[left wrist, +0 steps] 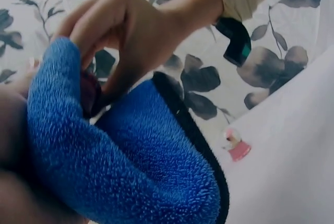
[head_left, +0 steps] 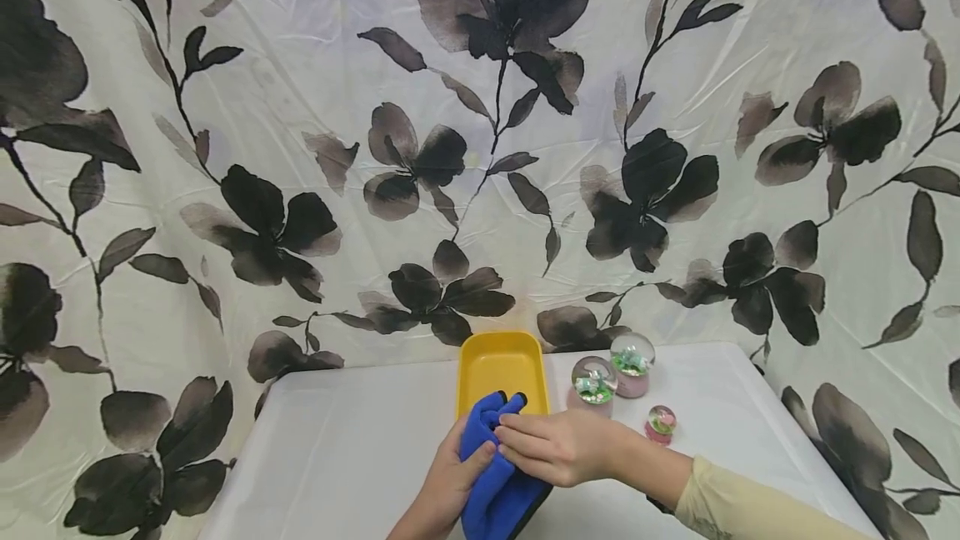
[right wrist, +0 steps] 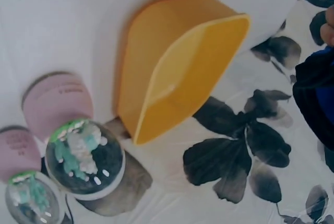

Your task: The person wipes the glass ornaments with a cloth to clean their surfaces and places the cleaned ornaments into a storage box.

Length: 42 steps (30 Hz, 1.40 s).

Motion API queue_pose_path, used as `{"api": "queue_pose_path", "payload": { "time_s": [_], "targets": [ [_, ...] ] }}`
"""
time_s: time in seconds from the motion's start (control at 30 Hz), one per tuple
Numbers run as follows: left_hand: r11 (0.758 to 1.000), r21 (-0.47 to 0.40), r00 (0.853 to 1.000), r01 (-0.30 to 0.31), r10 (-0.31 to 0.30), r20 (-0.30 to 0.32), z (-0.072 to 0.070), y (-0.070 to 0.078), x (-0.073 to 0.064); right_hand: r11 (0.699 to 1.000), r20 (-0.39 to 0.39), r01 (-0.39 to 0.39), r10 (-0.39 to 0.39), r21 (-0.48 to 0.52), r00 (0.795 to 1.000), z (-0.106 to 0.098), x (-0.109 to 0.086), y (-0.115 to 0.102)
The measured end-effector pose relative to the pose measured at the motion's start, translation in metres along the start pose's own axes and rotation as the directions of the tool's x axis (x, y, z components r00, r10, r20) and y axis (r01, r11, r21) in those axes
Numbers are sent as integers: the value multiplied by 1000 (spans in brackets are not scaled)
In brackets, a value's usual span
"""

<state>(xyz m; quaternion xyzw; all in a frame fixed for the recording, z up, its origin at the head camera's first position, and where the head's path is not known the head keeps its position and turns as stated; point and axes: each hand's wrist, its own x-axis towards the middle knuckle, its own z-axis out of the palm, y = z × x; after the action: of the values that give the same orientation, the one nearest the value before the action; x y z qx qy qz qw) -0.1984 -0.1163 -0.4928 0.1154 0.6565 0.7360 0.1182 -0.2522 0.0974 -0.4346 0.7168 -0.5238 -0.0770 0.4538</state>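
Observation:
My left hand [head_left: 450, 473] grips a fluffy blue microfiber cloth [head_left: 487, 490] with black edging, its thumb lying across the folds. From the right, my right hand [head_left: 558, 444] reaches to the cloth. In the left wrist view, the thumb and fingers of the right hand [left wrist: 135, 36] pinch a small dark-pink object [left wrist: 90, 93] nested in the cloth [left wrist: 125, 182]; most of it is hidden, so its kind is unclear. Only a bit of cloth and some fingertips [right wrist: 329, 28] show at the edge of the right wrist view.
A yellow tray [head_left: 467, 357] stands behind the hands on the white table [head_left: 337, 448]. Right of it are two larger snow globes [head_left: 594, 382] [right wrist: 86, 158] with pink bases and a smaller snow globe [head_left: 661, 423]. A floral curtain [head_left: 480, 190] hangs behind the table.

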Motion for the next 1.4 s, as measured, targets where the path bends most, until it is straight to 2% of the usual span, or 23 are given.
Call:
{"api": "queue_pose_path", "payload": {
  "time_s": [0.13,0.23,0.3,0.33,0.37,0.4,0.5,0.57,0.6,0.63,0.67,0.7,0.77,0.83,0.87,0.93,1.0,1.03,1.1,1.17,1.27,1.33,1.4],
  "targets": [
    [1000,-5,999,23,-23,-27,5,3,-2,1000,-25,-6,5,-29,1000,0,0,-6],
    [1000,15,999,21,-20,-51,9,5,-2,991,-7,-136,136,-6,991,1,0,-15],
    [999,48,997,11,-8,-73,11,6,-1,941,5,-322,324,106,946,2,0,-22],
    [998,69,996,5,1,-88,12,6,0,883,19,-432,436,184,900,3,0,-25],
    [996,91,994,-2,12,-106,13,6,0,798,38,-539,551,271,834,4,1,-29],
    [994,114,992,-7,21,-123,13,6,0,676,64,-635,665,373,744,4,2,-32],
    [988,148,987,-38,60,-148,12,2,-2,183,262,-761,868,623,423,5,10,-39],
    [983,168,983,-71,97,-154,10,-2,-3,-158,437,-725,873,670,214,5,13,-40],
    [978,182,980,-99,127,-150,8,-4,-3,-312,522,-675,843,669,128,4,14,-40],
    [972,190,976,-140,168,-139,7,-6,-3,-443,600,-618,798,650,59,4,14,-39],
    [963,201,970,-180,208,-127,5,-9,-3,-537,660,-573,751,620,10,3,13,-37],
    [956,211,966,-205,232,-114,3,-10,-3,-607,710,-534,704,589,-18,3,12,-36],
    [940,228,957,-255,279,-80,0,-13,-2,-675,765,-496,644,546,-35,3,10,-32],
    [930,242,954,-277,297,-48,-1,-15,0,-667,775,-524,632,530,-20,2,8,-29],
    [930,250,957,-270,289,-39,-2,-16,1,-631,766,-569,643,526,-5,2,8,-27],
    [930,256,961,-262,276,-21,-2,-17,3,-516,722,-675,691,527,37,2,9,-25],
    [929,270,964,-252,265,-11,-3,-19,6,-335,650,-784,752,522,111,1,11,-24],
    [934,261,967,-245,256,-8,-4,-20,6,-237,609,-824,777,515,157,0,13,-25],
    [942,260,975,-211,220,-8,-5,-21,8,-17,519,-871,809,490,276,0,16,-26],
    [952,252,984,-172,179,-7,-8,-21,8,213,415,-858,804,468,426,1,17,-29],
    [970,211,993,-118,118,12,-11,-20,8,509,258,-743,720,436,644,5,14,-32],
    [981,164,995,-101,97,29,-14,-19,7,662,145,-632,636,402,758,10,11,-33],
    [988,118,995,-97,92,41,-16,-19,3,750,51,-547,572,371,819,15,8,-36]
  ]
}}
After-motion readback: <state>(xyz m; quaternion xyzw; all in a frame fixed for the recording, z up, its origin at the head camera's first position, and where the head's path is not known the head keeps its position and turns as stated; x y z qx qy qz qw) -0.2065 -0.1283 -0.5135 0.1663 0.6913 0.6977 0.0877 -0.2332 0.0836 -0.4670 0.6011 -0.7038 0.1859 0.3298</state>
